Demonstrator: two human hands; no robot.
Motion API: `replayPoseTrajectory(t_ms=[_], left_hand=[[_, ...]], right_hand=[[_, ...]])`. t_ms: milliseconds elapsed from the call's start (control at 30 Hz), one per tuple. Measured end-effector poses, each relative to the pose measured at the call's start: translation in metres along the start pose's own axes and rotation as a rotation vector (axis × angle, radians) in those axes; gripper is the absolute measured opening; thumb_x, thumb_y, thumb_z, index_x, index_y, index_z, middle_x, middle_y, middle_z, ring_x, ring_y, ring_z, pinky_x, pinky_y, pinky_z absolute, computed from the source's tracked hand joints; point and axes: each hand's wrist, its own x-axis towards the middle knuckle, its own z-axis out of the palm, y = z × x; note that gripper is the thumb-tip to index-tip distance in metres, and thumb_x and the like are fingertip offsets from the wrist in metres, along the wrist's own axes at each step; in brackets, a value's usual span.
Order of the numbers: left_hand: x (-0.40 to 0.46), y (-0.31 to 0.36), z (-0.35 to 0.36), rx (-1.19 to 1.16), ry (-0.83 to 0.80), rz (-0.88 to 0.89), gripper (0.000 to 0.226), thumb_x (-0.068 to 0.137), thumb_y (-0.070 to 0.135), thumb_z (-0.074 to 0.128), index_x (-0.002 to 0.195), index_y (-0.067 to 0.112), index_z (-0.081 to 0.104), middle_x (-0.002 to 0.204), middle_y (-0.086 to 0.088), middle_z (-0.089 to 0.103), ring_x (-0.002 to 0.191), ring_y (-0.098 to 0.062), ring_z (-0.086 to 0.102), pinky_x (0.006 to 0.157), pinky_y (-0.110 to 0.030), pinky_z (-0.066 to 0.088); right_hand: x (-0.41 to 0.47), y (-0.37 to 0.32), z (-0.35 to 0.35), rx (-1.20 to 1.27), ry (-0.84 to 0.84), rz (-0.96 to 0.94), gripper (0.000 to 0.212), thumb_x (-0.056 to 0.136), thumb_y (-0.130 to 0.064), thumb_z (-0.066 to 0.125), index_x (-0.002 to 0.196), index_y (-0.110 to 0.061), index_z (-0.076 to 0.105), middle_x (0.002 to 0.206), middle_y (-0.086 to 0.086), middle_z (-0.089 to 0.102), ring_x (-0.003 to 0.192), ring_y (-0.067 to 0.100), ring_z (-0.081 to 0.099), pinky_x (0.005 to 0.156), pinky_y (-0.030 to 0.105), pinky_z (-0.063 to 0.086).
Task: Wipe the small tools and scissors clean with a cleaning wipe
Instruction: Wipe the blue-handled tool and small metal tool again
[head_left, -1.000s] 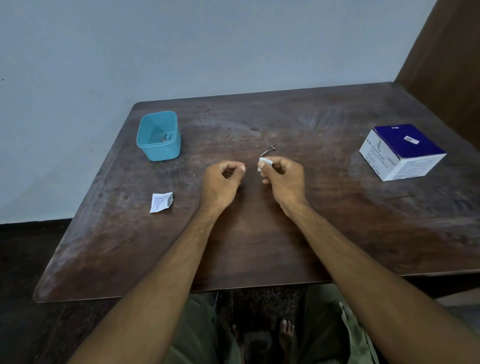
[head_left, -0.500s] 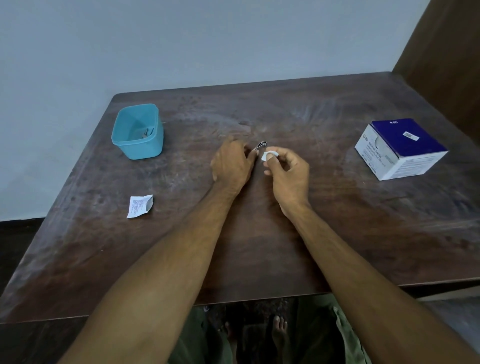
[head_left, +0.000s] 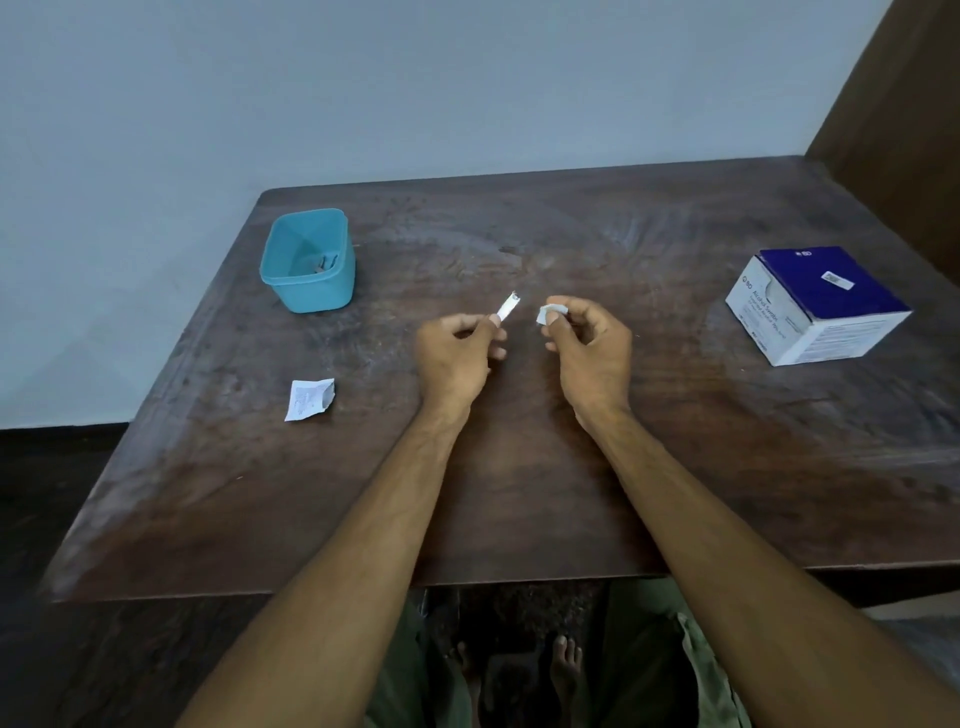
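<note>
Above the middle of the dark wooden desk we see both hands raised a little apart from each other. The left hand has its fingers curled and pinches the near end of a small flat metal tool, which looks like a nail clipper, though we cannot be sure; its far end points up and away from us, tilted toward the right. The right hand is curled too, and its thumb and fingertips pinch a small folded white wipe. The wipe sits just beside the tool's free end but does not touch it; a narrow strip of desk shows between them.

Toward the far left of the desk stands a teal plastic tub, open at the top, with a few small metal pieces lying at its bottom; we cannot tell what they are. Nearer to us on the left lies a torn white sachet, flat on the wood and well apart from both hands. At the right side rests a blue and white carton printed with small text, its lid closed. Below the desk's near edge we see green trousers and bare feet on the floor.
</note>
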Motion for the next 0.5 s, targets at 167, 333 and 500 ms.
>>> replayPoseTrajectory(t_ms=[167, 333, 500], left_hand=[[-0.022, -0.005, -0.019, -0.343, -0.028, -0.16, 0.011, 0.092, 0.007, 0.062, 0.089, 0.0, 0.069, 0.075, -0.009, 0.072, 0.058, -0.01, 0.068, 0.057, -0.017, 0.053], [-0.033, -0.008, -0.018, -0.257, 0.033, -0.026, 0.013, 0.092, 0.009, 0.061, 0.091, 0.0, 0.07, 0.069, -0.007, 0.069, 0.055, -0.008, 0.064, 0.057, -0.02, 0.054], [-0.035, -0.012, -0.015, -0.117, 0.023, 0.053, 0.012, 0.092, 0.014, 0.062, 0.086, 0.01, 0.072, 0.071, -0.003, 0.071, 0.057, -0.008, 0.064, 0.062, -0.028, 0.057]], right_hand=[[-0.018, -0.004, 0.002, -0.141, -0.073, -0.133, 0.009, 0.087, -0.011, 0.067, 0.09, -0.018, 0.071, 0.086, -0.006, 0.072, 0.08, 0.008, 0.068, 0.073, 0.027, 0.054], [-0.029, -0.006, 0.008, -0.404, -0.149, -0.346, 0.007, 0.087, -0.015, 0.066, 0.089, -0.019, 0.071, 0.088, -0.007, 0.065, 0.078, 0.005, 0.06, 0.071, 0.015, 0.046], [-0.029, -0.005, 0.012, -0.571, -0.19, -0.45, 0.008, 0.089, -0.011, 0.063, 0.089, -0.014, 0.07, 0.085, -0.007, 0.062, 0.076, 0.001, 0.053, 0.07, 0.007, 0.039]])
